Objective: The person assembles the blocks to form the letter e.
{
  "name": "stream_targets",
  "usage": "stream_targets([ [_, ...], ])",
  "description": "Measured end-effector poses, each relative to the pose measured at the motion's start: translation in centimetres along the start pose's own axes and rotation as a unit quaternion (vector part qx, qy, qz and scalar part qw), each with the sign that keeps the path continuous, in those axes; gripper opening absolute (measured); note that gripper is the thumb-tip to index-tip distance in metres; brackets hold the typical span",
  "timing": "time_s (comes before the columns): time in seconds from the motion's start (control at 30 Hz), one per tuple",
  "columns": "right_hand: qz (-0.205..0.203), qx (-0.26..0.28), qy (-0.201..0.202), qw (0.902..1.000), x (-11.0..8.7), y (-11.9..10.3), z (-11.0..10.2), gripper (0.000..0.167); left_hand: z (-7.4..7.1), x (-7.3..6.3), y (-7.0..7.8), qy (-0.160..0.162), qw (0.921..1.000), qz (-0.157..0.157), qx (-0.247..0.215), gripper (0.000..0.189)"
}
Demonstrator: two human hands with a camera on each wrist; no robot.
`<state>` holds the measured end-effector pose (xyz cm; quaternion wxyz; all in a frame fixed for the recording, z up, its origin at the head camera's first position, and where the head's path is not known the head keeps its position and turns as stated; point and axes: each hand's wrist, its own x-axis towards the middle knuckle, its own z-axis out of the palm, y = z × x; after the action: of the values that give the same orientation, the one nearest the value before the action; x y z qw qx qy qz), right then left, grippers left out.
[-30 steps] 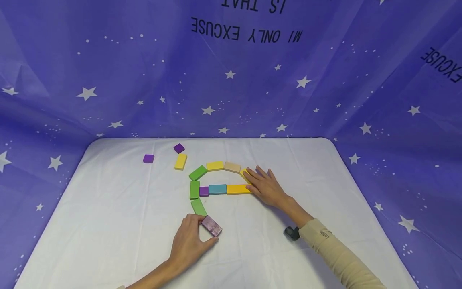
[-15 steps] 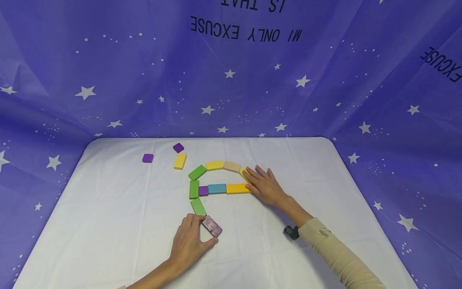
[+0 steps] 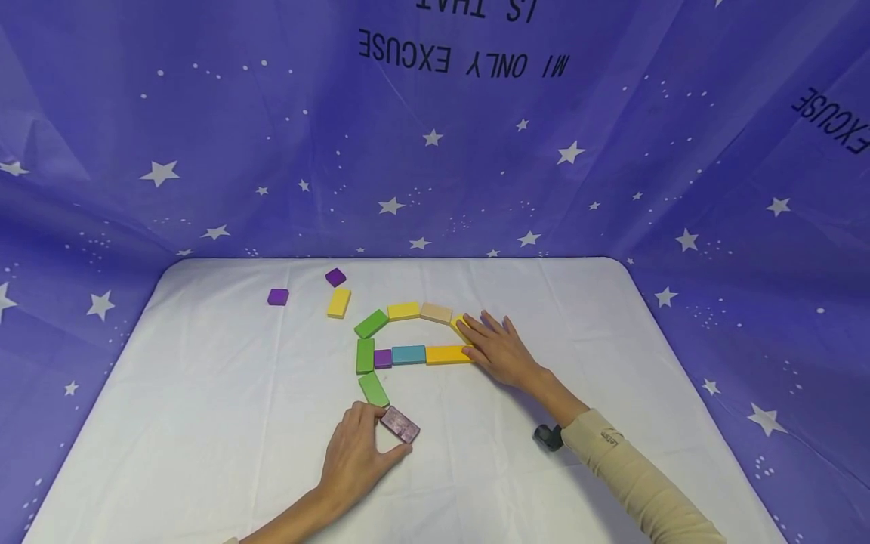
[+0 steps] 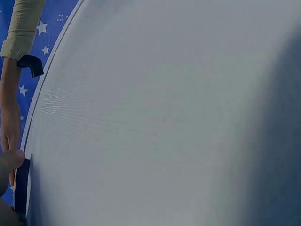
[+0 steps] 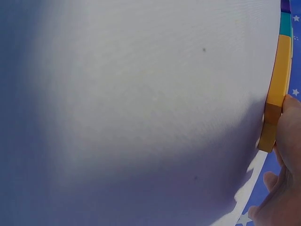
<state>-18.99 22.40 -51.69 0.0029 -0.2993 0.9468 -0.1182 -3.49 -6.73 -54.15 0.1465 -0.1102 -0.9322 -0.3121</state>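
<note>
My left hand (image 3: pixel 355 455) pinches a mottled purple block (image 3: pixel 400 425) between thumb and index finger, flat on the table. The block's upper corner meets a light green block (image 3: pixel 374 390). With fingers spread, my right hand (image 3: pixel 503 353) rests on a yellow block (image 3: pixel 461 327), partly hidden, and its thumb touches the end of a long orange-yellow block (image 3: pixel 447 354). A teal block (image 3: pixel 408 354) and a small purple block (image 3: pixel 384 359) continue that straight row. Two green blocks (image 3: pixel 365 356), a yellow block (image 3: pixel 404 311) and a tan block (image 3: pixel 436 313) form the curve.
Toward the back left lie a loose yellow block (image 3: pixel 339 303) and two purple blocks (image 3: pixel 278 297). The white table (image 3: pixel 204 423) is backed by a purple star-print curtain (image 3: pixel 435 181). A black wrist device (image 3: pixel 547 438) shows beside the right sleeve (image 3: pixel 628 476).
The mottled purple block has turned slightly in my left hand, its lower end shifting a little to the right and up. My right hand keeps its place.
</note>
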Motion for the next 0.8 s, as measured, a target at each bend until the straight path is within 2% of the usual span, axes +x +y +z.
stream_targets([
  [0.8, 0.001, 0.0, 0.0, 1.0, 0.0, 0.12, 0.12, 0.054, -0.12, 0.41, -0.03, 0.007, 1.0, 0.0, -0.001, 0.058],
])
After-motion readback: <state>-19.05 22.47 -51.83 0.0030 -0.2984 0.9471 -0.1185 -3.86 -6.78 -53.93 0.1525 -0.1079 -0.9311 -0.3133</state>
